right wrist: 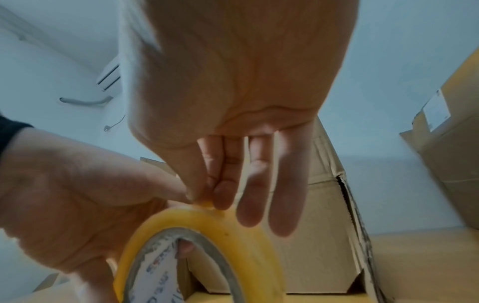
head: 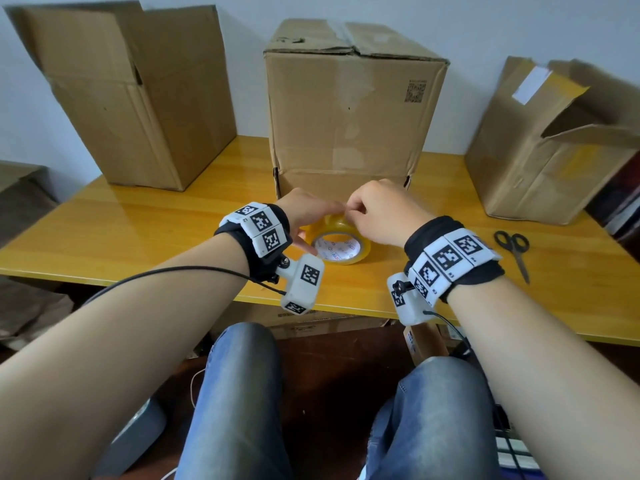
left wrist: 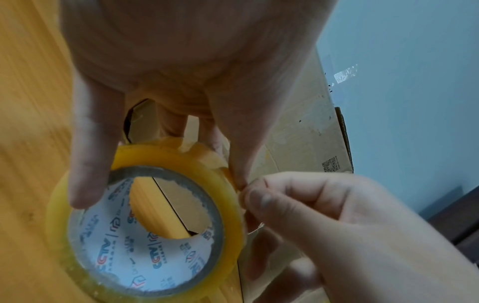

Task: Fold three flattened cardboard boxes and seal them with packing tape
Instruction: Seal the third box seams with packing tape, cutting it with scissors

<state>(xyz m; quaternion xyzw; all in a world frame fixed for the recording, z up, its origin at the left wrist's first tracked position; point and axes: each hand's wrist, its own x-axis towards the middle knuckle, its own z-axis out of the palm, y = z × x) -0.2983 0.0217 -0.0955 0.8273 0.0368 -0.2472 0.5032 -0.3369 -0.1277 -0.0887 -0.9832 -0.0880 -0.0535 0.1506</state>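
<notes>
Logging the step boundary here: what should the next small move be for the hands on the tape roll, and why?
Probably peel the tape end free and draw out a strip. The left hand holds the tape roll on edge, while the right hand pinches at the roll's outer layer. The middle box stands just behind, folded and ready for taping.

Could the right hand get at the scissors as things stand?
Probably yes, once it lets go: the scissors lie on bare table on that side, nothing between. For now the right hand pinches the tape end on the tape roll.
</notes>
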